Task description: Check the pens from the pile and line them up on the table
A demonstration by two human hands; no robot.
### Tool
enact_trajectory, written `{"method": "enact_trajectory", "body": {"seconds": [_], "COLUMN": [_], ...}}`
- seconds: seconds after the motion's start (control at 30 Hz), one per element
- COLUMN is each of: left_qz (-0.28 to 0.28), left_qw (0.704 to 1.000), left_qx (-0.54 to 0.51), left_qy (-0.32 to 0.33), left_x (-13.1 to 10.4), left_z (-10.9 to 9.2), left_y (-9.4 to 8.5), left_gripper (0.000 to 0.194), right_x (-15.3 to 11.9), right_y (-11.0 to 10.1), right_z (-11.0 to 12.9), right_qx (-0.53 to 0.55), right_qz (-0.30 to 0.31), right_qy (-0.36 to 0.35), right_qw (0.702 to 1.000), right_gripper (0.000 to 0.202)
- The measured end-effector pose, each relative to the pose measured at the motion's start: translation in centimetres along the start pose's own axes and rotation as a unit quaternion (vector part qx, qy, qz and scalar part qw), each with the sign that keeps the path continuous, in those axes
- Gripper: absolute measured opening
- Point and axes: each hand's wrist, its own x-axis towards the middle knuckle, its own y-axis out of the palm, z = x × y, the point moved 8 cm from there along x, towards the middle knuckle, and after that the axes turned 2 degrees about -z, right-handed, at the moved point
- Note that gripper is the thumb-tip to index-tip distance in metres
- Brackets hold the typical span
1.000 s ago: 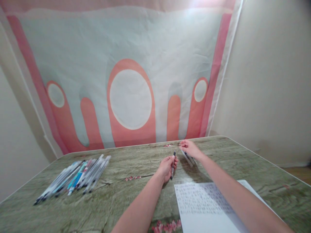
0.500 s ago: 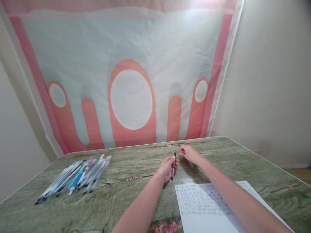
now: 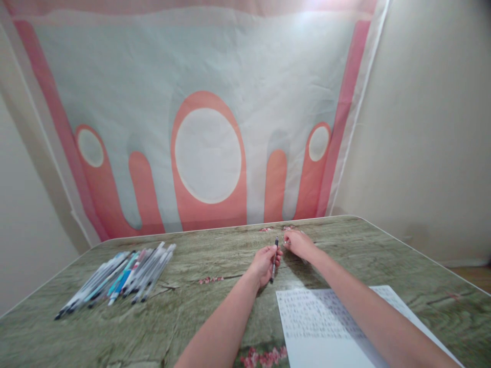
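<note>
Holding one dark pen (image 3: 273,270) over the worktop (image 3: 203,317), fingers of our left hand (image 3: 263,266) closed round its barrel. Our right hand (image 3: 301,244) is just beside it, fingers curled; whether they grasp anything, we cannot tell. Written paper (image 3: 318,352) lies nearer us, partly below our right arm (image 3: 364,301). Bunch of pens (image 3: 125,278) well apart, leftward. Step in hand, we judge: handling this single pen. Next move calls for a steady left grip.
</note>
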Motion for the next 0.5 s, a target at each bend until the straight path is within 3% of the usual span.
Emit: {"method": "enact_trajectory", "body": {"seconds": [0.33,0.5], "left_qz": [-0.002,0.004], "left_qw": [1.0,1.0], "left_qx": [-0.006,-0.003], "left_qy": [-0.004,-0.003], "left_x": [-0.1,0.0], "left_z": [0.0,0.0], "left_y": [0.0,0.0], "left_gripper": [0.012,0.013], "right_x": [0.3,0.1], "right_y": [-1.8,-1.1], "right_z": [0.3,1.9], "right_qx": [0.056,0.085], "right_qz": [-0.049,-0.011], "right_qy": [-0.044,-0.114], "right_qw": [0.996,0.99], "right_gripper": [0.013,0.012]}}
